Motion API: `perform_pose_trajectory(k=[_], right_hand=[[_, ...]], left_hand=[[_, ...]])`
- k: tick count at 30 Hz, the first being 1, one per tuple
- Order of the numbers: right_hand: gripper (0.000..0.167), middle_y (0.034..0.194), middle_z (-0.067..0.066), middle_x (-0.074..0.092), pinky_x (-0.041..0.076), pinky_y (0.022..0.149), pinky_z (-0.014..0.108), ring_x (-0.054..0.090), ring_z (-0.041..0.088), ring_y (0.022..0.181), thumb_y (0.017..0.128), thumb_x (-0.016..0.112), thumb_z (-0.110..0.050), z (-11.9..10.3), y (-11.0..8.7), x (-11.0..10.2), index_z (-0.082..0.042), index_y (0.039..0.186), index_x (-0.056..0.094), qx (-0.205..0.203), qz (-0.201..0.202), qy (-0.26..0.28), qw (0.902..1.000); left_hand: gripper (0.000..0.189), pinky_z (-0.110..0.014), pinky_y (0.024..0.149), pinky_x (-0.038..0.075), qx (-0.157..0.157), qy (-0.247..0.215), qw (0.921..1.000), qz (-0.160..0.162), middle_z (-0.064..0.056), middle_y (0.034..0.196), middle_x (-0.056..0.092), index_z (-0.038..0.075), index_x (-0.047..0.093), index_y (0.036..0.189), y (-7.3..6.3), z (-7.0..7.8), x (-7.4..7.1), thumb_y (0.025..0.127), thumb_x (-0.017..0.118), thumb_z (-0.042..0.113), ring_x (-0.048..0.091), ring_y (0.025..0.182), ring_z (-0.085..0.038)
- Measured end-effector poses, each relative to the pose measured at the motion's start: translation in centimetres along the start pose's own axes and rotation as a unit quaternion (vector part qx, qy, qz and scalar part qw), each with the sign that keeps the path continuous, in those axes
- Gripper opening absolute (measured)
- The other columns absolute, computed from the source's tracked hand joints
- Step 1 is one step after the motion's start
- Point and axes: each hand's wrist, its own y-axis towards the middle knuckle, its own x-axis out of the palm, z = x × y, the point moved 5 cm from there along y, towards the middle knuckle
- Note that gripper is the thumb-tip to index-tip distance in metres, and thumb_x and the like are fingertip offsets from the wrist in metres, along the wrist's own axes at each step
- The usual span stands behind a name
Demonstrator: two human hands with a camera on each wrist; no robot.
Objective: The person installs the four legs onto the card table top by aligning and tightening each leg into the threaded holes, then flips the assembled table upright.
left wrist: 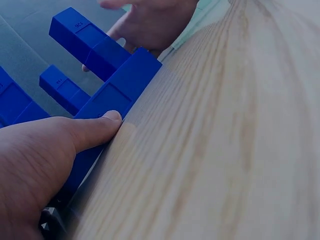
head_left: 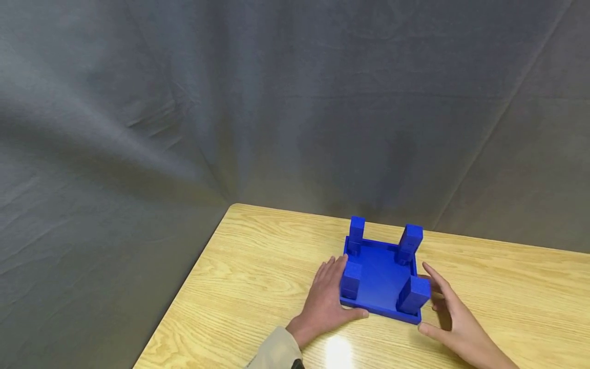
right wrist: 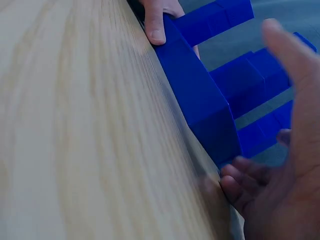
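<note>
A blue square frame-like tray (head_left: 380,277) with a low rim lies on the table, a thick blue post (head_left: 413,294) standing upright at each corner. Small raised marks show on a post (left wrist: 80,25) in the left wrist view. My left hand (head_left: 324,294) rests against the near left corner, fingers along the left side and thumb (left wrist: 97,131) laid on the front wall. At the right side, my right hand (head_left: 454,318) is spread with thumb and fingers apart. Its lower fingertips (right wrist: 240,172) are at the tray's bottom corner; whether they touch, I cannot tell.
The light wood-grain table (head_left: 258,271) has its left edge and rounded far left corner in view. A dark grey cloth (head_left: 322,102) hangs behind and to the left of it. A bright light reflection lies on the wood in front of the tray.
</note>
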Motion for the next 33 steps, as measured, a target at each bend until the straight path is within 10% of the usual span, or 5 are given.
perform_pose_trajectory(k=[11, 20, 24, 28, 33], right_hand=[[0.131, 0.143, 0.016, 0.065, 0.039, 0.096, -0.004, 0.057, -0.013, 0.119, 0.073, 0.106, -0.018, 0.4, 0.7, 1.0, -0.019, 0.177, 0.028, 0.054, 0.029, -0.114, 0.9916], [0.131, 0.126, 0.012, 0.077, 0.039, 0.088, -0.003, 0.064, -0.006, 0.106, 0.067, 0.110, -0.023, 0.1, 0.8, 1.1, -0.020, 0.175, 0.036, 0.060, 0.060, -0.172, 0.9815], [0.132, 0.129, 0.025, 0.077, 0.060, 0.105, 0.031, 0.078, 0.028, 0.116, 0.070, 0.108, -0.027, 0.0, 0.7, 1.2, -0.022, 0.177, 0.031, 0.103, 0.050, -0.181, 0.9767], [0.133, 0.129, 0.028, 0.077, 0.053, 0.099, 0.080, 0.074, 0.053, 0.117, 0.074, 0.106, -0.026, -0.1, 0.7, 1.3, -0.022, 0.179, 0.024, 0.128, 0.041, -0.177, 0.9749], [0.130, 0.125, 0.016, 0.082, 0.053, 0.100, 0.010, 0.077, 0.009, 0.111, 0.074, 0.106, -0.023, -0.2, 0.6, 1.3, -0.024, 0.178, 0.028, 0.108, 0.070, -0.170, 0.9770]], left_hand=[[0.128, -0.048, 0.139, 0.026, -0.029, -0.026, 0.9992, 0.006, -0.006, 0.178, 0.040, 0.013, 0.027, 0.177, 0.0, -0.4, -0.2, 0.079, 0.096, 0.060, 0.032, 0.167, -0.029], [0.133, -0.063, 0.128, 0.041, -0.092, -0.084, 0.9921, 0.010, -0.012, 0.177, 0.040, 0.024, 0.029, 0.177, 0.0, -1.3, -0.2, 0.072, 0.102, 0.057, 0.035, 0.164, -0.040], [0.134, -0.063, 0.129, 0.041, -0.097, -0.101, 0.9899, 0.024, -0.011, 0.176, 0.042, 0.024, 0.029, 0.178, -0.1, -1.3, -0.3, 0.071, 0.105, 0.051, 0.037, 0.163, -0.040], [0.135, -0.059, 0.133, 0.037, -0.092, -0.126, 0.9870, 0.040, -0.006, 0.172, 0.050, 0.022, 0.030, 0.177, -0.1, -1.2, -0.6, 0.069, 0.108, 0.044, 0.040, 0.162, -0.036], [0.136, -0.056, 0.134, 0.035, -0.099, -0.206, 0.9721, 0.054, 0.004, 0.166, 0.056, 0.023, 0.030, 0.177, -0.1, -1.5, -0.8, 0.068, 0.109, 0.039, 0.047, 0.159, -0.023]])
